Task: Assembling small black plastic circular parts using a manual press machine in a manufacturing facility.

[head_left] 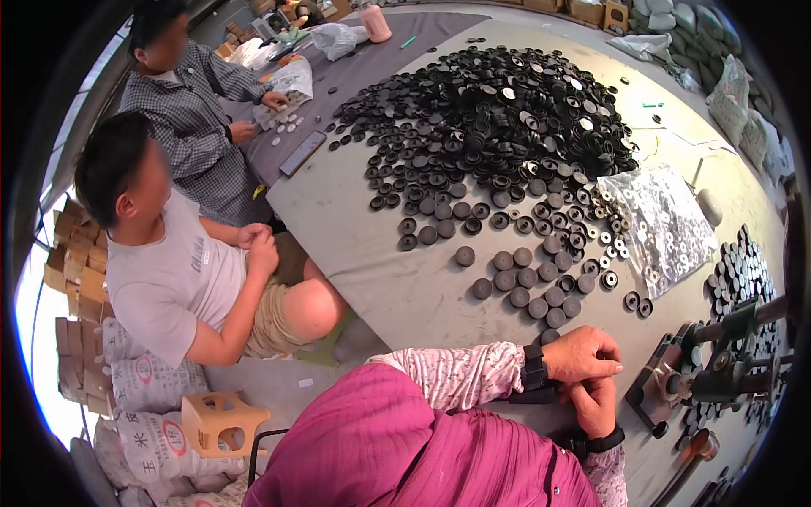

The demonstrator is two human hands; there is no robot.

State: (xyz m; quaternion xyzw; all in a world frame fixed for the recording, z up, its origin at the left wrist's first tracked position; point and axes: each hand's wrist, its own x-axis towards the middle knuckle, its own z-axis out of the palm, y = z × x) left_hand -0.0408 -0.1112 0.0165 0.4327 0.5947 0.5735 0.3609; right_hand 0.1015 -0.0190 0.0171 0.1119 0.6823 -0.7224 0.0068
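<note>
- Touching, lower right: left hand (583, 353) and right hand (595, 409), can't tell if gripping anything
- Looks like tons of caps (507, 127) to go, upper middle
- Right-edge batch (743, 266) maybe done

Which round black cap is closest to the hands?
The cap right by the left hand, just above its black wristband in the picture; the others lie farther away.

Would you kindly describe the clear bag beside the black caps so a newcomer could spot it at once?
On the big pale table, find the wide heap of black round caps. At the heap's lower right lies the clear bag, flat and crinkled. Unlike the caps nearby, it is shiny and see-through, with small pale rings inside.
</note>
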